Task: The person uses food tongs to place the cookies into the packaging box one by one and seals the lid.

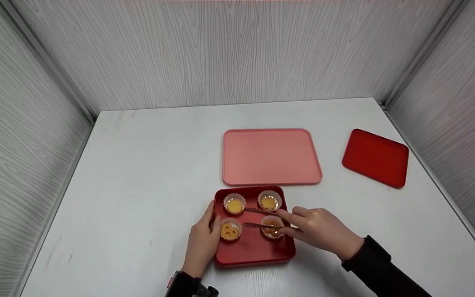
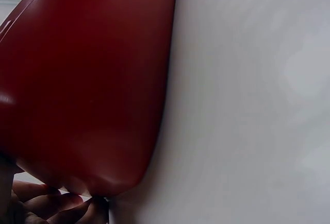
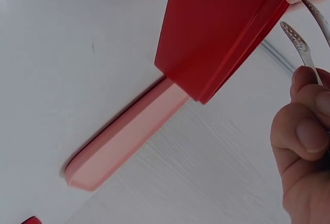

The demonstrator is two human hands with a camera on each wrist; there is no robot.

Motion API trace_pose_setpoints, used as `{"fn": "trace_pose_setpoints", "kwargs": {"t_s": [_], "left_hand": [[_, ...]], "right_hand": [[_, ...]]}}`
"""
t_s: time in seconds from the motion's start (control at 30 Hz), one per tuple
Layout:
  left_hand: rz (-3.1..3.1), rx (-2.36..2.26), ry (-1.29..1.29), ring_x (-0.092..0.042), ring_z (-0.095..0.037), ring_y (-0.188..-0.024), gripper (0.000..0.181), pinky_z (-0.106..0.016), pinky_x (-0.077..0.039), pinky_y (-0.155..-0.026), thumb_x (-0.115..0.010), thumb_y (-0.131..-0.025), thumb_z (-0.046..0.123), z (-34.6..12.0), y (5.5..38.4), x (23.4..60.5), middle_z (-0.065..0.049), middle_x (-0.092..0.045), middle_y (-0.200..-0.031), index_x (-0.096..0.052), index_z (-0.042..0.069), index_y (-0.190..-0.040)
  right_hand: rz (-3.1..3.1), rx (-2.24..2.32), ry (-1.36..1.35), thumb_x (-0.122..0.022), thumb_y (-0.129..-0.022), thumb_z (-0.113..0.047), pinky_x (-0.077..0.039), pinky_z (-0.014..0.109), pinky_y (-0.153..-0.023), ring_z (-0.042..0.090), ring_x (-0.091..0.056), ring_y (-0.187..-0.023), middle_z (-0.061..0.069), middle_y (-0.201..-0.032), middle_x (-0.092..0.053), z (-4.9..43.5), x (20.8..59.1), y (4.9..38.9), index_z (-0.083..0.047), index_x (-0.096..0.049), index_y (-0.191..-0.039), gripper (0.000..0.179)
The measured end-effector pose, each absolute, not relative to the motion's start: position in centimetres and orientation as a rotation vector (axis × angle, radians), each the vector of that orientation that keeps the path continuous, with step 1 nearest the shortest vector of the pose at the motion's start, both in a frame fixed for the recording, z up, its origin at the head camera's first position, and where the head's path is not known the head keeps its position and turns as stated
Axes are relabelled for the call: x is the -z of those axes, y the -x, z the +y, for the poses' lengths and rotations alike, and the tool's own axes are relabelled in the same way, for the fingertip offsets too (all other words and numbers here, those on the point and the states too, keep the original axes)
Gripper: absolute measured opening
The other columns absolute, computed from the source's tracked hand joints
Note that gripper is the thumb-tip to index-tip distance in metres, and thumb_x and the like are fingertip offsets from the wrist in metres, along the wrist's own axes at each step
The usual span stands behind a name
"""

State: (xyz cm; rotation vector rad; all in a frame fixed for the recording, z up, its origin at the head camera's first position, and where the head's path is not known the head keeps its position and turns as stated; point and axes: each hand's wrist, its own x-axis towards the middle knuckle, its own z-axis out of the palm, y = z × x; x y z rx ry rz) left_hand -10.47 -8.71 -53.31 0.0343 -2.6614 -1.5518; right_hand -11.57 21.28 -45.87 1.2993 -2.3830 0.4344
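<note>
A deep red box [image 1: 258, 255] stands at the near middle of the table with several pleated paper cups in it. The back two cups [image 1: 234, 203] hold round yellow pieces; the front left cup [image 1: 230, 229] holds a tan cookie with holes. An orange-brown piece sits in the front right cup [image 1: 272, 233]. My left hand [image 1: 203, 243] grips the box's left wall, thumb near the rim. In my right hand [image 1: 320, 229] are metal tongs [image 3: 297, 39] with perforated tips, pinched with the arms spread. Nothing is between the tips, which hover over the box's middle, pointing left.
A pink tray [image 1: 271, 156] lies just behind the box. Further right is a smaller red tray or lid [image 1: 375, 158], set at an angle. Pale wood-grain panels [image 1: 237, 53] enclose the white table [image 1: 146, 173] at the back and both sides.
</note>
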Motion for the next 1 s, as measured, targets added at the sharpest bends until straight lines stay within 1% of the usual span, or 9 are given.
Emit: {"fn": "trace_pose_setpoints", "kwargs": {"t_s": [0.07, 0.17, 0.3, 0.37, 0.47, 0.57, 0.67, 0.8, 1.0], "left_hand": [[-2.660, 1.557, -0.033, -0.052, -0.032, -0.137, 0.053, -0.049, -0.045, -0.111, -0.055, -0.105, 0.018, -8.7, 10.5, 53.3, -0.017, -0.053, -0.149, -0.044, 0.003, -0.154], [-2.666, 1.563, -0.032, -0.051, -0.030, -0.138, 0.053, -0.049, -0.044, -0.111, -0.055, -0.105, 0.019, -8.7, 10.5, 53.4, -0.016, -0.053, -0.150, -0.043, 0.003, -0.155], [-2.671, 1.573, -0.030, -0.049, -0.029, -0.140, 0.054, -0.049, -0.043, -0.113, -0.055, -0.105, 0.019, -8.7, 10.5, 53.6, -0.015, -0.052, -0.151, -0.042, 0.004, -0.156], [-2.668, 1.576, -0.027, -0.049, -0.029, -0.140, 0.054, -0.049, -0.043, -0.112, -0.055, -0.105, 0.018, -8.7, 10.5, 53.7, -0.015, -0.052, -0.151, -0.042, 0.003, -0.155], [-2.666, 1.566, -0.026, -0.050, -0.029, -0.139, 0.054, -0.049, -0.044, -0.112, -0.055, -0.105, 0.018, -8.7, 10.6, 53.7, -0.015, -0.052, -0.151, -0.043, 0.003, -0.155], [-2.668, 1.553, -0.031, -0.051, -0.028, -0.138, 0.053, -0.048, -0.045, -0.111, -0.055, -0.106, 0.019, -8.7, 10.6, 53.7, -0.015, -0.052, -0.151, -0.043, 0.003, -0.155], [-2.666, 1.550, -0.031, -0.051, -0.028, -0.138, 0.052, -0.048, -0.045, -0.111, -0.054, -0.106, 0.019, -8.7, 10.6, 53.7, -0.015, -0.052, -0.151, -0.043, 0.002, -0.155], [-2.663, 1.552, -0.029, -0.050, -0.029, -0.138, 0.052, -0.048, -0.045, -0.111, -0.054, -0.106, 0.018, -8.7, 10.6, 53.6, -0.015, -0.052, -0.151, -0.043, 0.002, -0.155], [-2.659, 1.560, -0.030, -0.050, -0.028, -0.139, 0.052, -0.047, -0.045, -0.111, -0.054, -0.106, 0.018, -8.7, 10.6, 53.5, -0.015, -0.052, -0.151, -0.043, 0.003, -0.155]], "right_hand": [[-2.382, -0.449, -1.271, -0.087, -0.081, -0.022, -0.034, 0.013, -0.047, -0.001, -0.039, -0.051, -0.005, -0.067, -0.050, 22.0, 45.6, 11.7, -0.009, -0.074, -0.125, 0.047], [-2.370, -0.446, -1.218, -0.084, -0.085, -0.024, -0.036, 0.014, -0.047, -0.001, -0.039, -0.051, -0.004, -0.069, -0.051, 23.2, 45.3, 11.8, -0.009, -0.073, -0.125, 0.044], [-2.341, -0.396, -1.121, -0.079, -0.091, -0.028, -0.041, 0.017, -0.046, 0.002, -0.044, -0.050, -0.002, -0.072, -0.055, 24.7, 44.9, 12.1, -0.009, -0.072, -0.124, 0.039], [-2.333, -0.376, -1.057, -0.083, -0.087, -0.025, -0.042, 0.018, -0.045, 0.003, -0.045, -0.050, -0.001, -0.072, -0.056, 25.3, 44.7, 12.3, -0.008, -0.072, -0.124, 0.042], [-2.331, -0.359, -0.957, -0.089, -0.079, -0.017, -0.042, 0.019, -0.045, 0.005, -0.045, -0.049, 0.001, -0.070, -0.057, 26.1, 44.6, 12.5, -0.007, -0.071, -0.127, 0.053], [-2.333, -0.348, -0.864, -0.091, -0.073, -0.010, -0.042, 0.019, -0.044, 0.007, -0.045, -0.049, 0.003, -0.071, -0.059, 26.7, 44.6, 12.5, -0.005, -0.071, -0.127, 0.058], [-2.343, -0.350, -0.775, -0.090, -0.073, -0.008, -0.042, 0.020, -0.043, 0.008, -0.047, -0.049, 0.005, -0.070, -0.059, 27.2, 44.8, 12.5, -0.001, -0.071, -0.125, 0.056], [-2.376, -0.363, -0.658, -0.089, -0.076, -0.007, -0.040, 0.021, -0.042, 0.008, -0.044, -0.048, 0.006, -0.067, -0.055, 27.8, 45.2, 12.7, 0.002, -0.071, -0.123, 0.051], [-2.431, -0.356, -0.497, -0.085, -0.082, -0.006, -0.040, 0.026, -0.041, 0.012, -0.040, -0.046, 0.010, -0.064, -0.055, 28.2, 45.7, 12.7, 0.005, -0.070, -0.118, 0.041]]}}
